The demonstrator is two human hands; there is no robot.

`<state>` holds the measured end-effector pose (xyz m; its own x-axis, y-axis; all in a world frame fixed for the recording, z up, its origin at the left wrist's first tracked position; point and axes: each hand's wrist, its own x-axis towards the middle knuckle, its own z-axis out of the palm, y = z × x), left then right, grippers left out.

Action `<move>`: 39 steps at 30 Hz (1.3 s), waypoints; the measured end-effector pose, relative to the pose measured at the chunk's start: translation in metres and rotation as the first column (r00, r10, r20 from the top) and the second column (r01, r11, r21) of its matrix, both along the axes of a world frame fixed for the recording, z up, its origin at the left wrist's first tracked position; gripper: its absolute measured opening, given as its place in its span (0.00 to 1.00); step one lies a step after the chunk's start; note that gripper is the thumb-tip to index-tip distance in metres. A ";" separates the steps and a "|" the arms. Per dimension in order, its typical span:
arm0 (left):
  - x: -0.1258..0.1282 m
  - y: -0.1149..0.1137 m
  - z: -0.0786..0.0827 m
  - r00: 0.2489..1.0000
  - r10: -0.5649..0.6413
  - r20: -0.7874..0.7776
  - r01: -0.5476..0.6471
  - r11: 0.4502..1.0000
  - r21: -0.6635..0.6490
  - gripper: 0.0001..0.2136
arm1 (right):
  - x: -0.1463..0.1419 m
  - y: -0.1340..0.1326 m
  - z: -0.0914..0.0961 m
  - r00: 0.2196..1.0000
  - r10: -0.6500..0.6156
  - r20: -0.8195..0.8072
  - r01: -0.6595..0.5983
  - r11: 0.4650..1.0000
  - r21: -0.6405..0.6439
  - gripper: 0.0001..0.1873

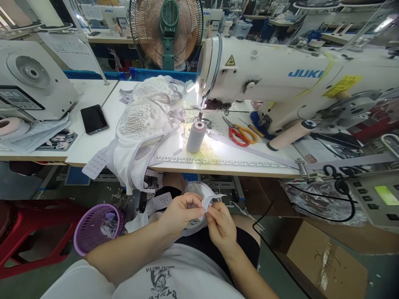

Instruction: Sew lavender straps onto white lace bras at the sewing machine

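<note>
Over my lap, my left hand (183, 211) and my right hand (220, 224) come together, both pinching the edge of a white bra (199, 190). Part of its lace cup shows beneath my fingers; the rest is hidden by my hands. A pale strap with a printed label (162, 201) trails to the left over my thigh. On the table ahead lies a heap of white lace bras (140, 120), some hanging over the front edge. To its right a grey thread spool (196, 136) stands in front of the sewing machine's lit needle.
The JUKI sewing machine (280, 70) spans the right side. Red-handled scissors (237, 135) lie beside orange-handled ones. A phone (94, 119) rests at the left. Below are a purple basket (81, 228), a red stool (40, 232) and a cardboard box (327, 261). A fan (168, 37) stands behind.
</note>
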<state>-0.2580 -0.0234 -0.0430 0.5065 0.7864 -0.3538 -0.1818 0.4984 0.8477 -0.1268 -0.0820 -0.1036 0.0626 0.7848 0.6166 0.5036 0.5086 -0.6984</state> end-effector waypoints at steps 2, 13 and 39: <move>0.000 0.000 0.000 1.000 0.003 0.000 -0.003 1.000 -0.009 0.05 | 0.000 0.000 0.001 1.000 0.000 -0.001 0.000 1.000 0.000 0.23; 0.001 -0.001 0.003 1.000 0.015 -0.011 -0.015 0.999 0.030 0.05 | -0.004 -0.002 0.001 1.000 -0.013 0.001 0.013 1.000 -0.008 0.23; 0.004 -0.004 0.007 0.994 0.002 -0.107 0.026 0.964 0.266 0.04 | -0.004 -0.004 0.006 0.996 -0.061 -0.067 0.059 0.997 -0.044 0.14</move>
<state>-0.2543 -0.0278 -0.0359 0.4877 0.8534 -0.1840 -0.0797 0.2534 0.9641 -0.1312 -0.0859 -0.0974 0.1511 0.8033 0.5761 0.4829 0.4486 -0.7521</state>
